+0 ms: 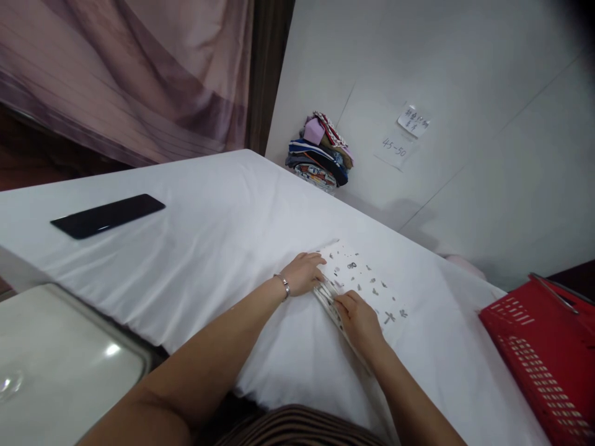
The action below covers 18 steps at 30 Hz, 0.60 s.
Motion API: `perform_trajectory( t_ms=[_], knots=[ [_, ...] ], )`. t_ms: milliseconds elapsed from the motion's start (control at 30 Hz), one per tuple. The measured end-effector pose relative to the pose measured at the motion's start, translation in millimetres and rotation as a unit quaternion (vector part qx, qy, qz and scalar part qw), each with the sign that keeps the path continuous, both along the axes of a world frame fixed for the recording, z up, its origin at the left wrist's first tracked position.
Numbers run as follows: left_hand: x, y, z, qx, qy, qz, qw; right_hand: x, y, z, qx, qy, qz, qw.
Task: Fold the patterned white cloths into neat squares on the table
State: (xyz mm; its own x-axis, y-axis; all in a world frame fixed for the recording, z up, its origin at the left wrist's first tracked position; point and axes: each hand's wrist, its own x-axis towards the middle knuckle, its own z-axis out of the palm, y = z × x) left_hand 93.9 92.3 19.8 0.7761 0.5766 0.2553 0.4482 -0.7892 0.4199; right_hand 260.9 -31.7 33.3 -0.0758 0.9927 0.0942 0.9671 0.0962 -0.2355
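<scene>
A white cloth [367, 282] with small grey and brown prints lies on the white-covered table, its near edge gathered in folds. At its left end, my left hand [302, 272] wears a bracelet and grips the folded edge, its upper fingers reaching over the fabric. Farther right along that edge, my right hand [360, 319] is closed, pinching the layers between thumb and fingers. Part of the cloth is hidden beneath both hands and the right forearm. Whether it is a garment, I cannot tell.
A black phone-like slab [109, 215] lies on the table [209, 217] at left. Folded clothes [320, 152] are stacked past the far edge, by a wall with paper notes [395, 148]. A red basket [543, 353] stands right; a pale glossy stool-like surface [60, 371] is lower left.
</scene>
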Motion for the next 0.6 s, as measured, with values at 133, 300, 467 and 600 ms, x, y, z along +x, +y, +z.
perform_trajectory(
  t_ms=[133,300,467,600],
  knots=[
    [0.4,-1.5,0.8,0.012,0.004,-0.005,1.0,1.8,0.2,1.6,-0.001,0.014,0.012,1.0],
    [0.9,-3.1,1.3,0.008,0.02,-0.002,1.0,2.5,0.7,4.1,-0.001,0.025,0.022,0.999],
    [1.1,-4.0,1.8,0.005,0.018,0.001,1.0,-1.1,1.8,2.0,-0.004,-0.036,0.007,0.999],
    [2.0,-4.1,2.1,0.004,0.01,0.008,1.0,-3.7,2.2,1.9,-0.011,-0.073,0.003,0.997]
  ],
)
